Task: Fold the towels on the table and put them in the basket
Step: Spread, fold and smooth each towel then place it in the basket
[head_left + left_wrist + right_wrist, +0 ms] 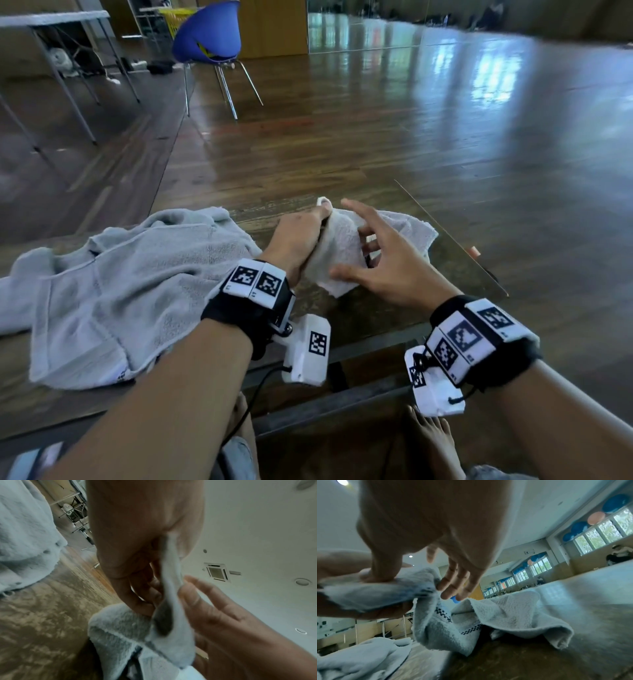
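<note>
A small white towel (342, 246) lies crumpled on the table (359, 318), partly lifted between my hands. My left hand (298, 240) grips its left part, thumb on top and fingers curled under a fold. My right hand (387, 260) hovers over the towel's right side with fingers spread, its thumb and fingertips touching the cloth. In the left wrist view the towel's edge (169, 574) runs between my left fingers. The right wrist view shows the towel (513, 615) draping down to the table, a dark checked stripe on it. No basket near the hands.
A large grey towel (113, 291) lies rumpled on the table's left half, close to my left wrist. The table's right edge (445, 233) runs just past the white towel. A blue chair (209, 34) stands far off on the wooden floor, something yellow (178, 17) behind it.
</note>
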The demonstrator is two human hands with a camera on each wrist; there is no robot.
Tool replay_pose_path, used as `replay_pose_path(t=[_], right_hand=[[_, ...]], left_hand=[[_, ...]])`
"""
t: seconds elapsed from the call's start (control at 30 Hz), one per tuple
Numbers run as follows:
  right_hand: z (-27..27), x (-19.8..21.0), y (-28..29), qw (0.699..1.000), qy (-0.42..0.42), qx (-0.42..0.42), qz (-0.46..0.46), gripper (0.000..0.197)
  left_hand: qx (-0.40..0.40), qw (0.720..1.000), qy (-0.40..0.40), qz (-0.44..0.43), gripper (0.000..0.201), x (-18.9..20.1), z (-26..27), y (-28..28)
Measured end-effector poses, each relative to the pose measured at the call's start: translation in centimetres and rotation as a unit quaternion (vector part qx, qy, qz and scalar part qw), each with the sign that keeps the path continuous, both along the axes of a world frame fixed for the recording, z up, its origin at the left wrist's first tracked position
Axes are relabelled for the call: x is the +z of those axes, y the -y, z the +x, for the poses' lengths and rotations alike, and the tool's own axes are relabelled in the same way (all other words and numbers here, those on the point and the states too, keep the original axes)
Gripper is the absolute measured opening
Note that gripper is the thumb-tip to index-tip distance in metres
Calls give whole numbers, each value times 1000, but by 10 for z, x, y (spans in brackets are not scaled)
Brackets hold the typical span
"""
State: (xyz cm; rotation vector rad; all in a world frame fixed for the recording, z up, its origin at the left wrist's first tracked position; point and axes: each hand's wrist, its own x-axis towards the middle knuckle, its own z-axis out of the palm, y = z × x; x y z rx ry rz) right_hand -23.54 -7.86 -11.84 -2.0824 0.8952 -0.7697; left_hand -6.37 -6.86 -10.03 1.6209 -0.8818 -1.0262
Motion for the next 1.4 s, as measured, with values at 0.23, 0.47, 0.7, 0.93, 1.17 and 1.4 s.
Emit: replay_pose_path(t=[0.23, 0.47, 0.7, 0.93, 1.17, 1.4], right_hand=[[-9, 2, 5, 993, -34, -58, -98, 15], [-11, 3, 5, 989, -65, -12, -134, 29], [-28, 17, 19, 983, 52, -124, -126, 11], [-33, 13, 20, 976, 80, -160, -127, 19], [-18, 18, 8, 985, 58, -97, -129, 9], [-21, 16, 0, 998, -25, 38, -45, 41]], left_hand=[[-53, 998, -25, 20, 43, -1, -3, -6], [-102, 992, -37, 69, 32, -2, -3, -5], [197, 974, -100, -52, 31, 6, 23, 3], [153, 980, 91, -89, 39, 2, 20, 4], [-241, 907, 259, -228, 24, 13, -21, -18], [-163, 881, 394, -206, 24, 3, -2, -7]])
